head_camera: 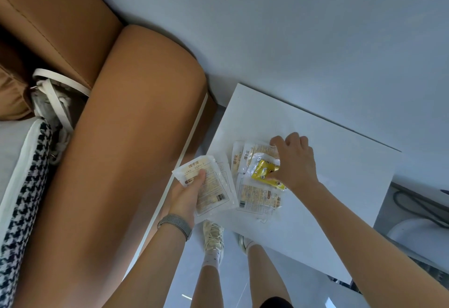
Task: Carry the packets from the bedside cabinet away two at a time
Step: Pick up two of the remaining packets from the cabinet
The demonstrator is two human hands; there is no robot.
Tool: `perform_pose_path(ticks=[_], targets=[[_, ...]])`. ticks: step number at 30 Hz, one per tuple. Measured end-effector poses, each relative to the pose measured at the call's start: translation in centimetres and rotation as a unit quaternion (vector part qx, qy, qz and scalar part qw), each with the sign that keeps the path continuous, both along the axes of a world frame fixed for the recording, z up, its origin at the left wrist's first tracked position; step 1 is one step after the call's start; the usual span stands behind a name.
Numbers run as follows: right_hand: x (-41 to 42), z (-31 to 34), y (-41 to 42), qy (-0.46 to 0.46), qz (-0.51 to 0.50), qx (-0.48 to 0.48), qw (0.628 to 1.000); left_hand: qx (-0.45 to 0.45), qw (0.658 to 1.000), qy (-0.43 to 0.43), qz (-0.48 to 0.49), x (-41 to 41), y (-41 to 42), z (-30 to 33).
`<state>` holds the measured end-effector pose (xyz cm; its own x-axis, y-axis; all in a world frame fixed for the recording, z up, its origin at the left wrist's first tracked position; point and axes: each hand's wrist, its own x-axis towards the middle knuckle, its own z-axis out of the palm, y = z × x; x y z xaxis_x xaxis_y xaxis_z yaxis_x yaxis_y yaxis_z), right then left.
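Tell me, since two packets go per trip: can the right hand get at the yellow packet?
Probably yes: the right hand already rests on the pile, fingers at the yellow packet, which lies on top, uncovered.

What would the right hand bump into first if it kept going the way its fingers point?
Probably nothing new: the right hand already touches the pile of white paper packets, its fingers pointing toward the bare white cabinet top. Depth is unclear.
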<state>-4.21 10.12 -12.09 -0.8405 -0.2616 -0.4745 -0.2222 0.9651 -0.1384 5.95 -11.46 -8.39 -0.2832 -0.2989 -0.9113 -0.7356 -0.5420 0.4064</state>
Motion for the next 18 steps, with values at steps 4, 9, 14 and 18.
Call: perform_pose_path(ticks=[4, 9, 14, 18], targets=[[1.1, -0.8, 0.6, 0.091, 0.006, -0.042, 0.995, -0.007, 1.000, 0.006, -0.018, 0.6, 0.4, -0.1], [2.7, -1.1, 1.4, 0.108, 0.013, -0.084, 0.990, -0.009, 1.000, 0.004, -0.027, 1.6, 0.5, -0.4], [3.7, 0.2, 1.8, -0.021, -0.108, -0.141, 0.984, -0.016, 0.999, 0.002, -0.040, 2.7, 0.2, -0.1], [3.3, 2.1, 3.1, -0.051, -0.256, -0.213, 0.942, -0.014, 0.998, 0.009, -0.058, 2.9, -0.6, 1.1]])
